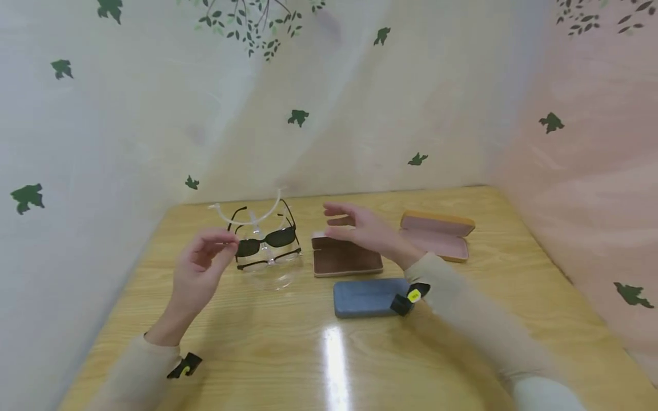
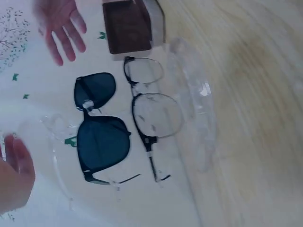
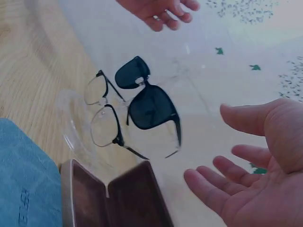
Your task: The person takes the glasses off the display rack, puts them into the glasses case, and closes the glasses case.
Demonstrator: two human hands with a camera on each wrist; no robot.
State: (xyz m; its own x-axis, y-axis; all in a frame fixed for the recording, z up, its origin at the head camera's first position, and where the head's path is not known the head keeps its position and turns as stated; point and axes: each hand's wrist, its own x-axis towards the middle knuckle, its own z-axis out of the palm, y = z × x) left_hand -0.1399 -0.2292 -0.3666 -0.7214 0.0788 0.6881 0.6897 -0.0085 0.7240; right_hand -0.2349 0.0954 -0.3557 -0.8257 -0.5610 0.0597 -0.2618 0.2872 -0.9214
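Note:
A pair of dark sunglasses [image 1: 280,237] sits on a clear display stand [image 3: 71,125]. Below them, on the same stand, are half-rimmed eyeglasses [image 2: 158,115] with black brows. My left hand [image 1: 201,265] is raised beside the left lens, its fingers loosely bent; the right wrist view shows a gap between this hand and the sunglasses. On the other side, my right hand [image 1: 360,228] hovers over a brown glasses case [image 1: 346,261] that lies open. Its fingers are spread and hold nothing, as the right wrist view shows.
A closed blue glasses case [image 1: 365,298] lies in front of the brown one, partly under my right wrist. Farther right, an orange case [image 1: 437,224] with a pink lining lies open. A leaf-patterned cloth [image 1: 339,114] rises behind the wooden table [image 1: 267,354].

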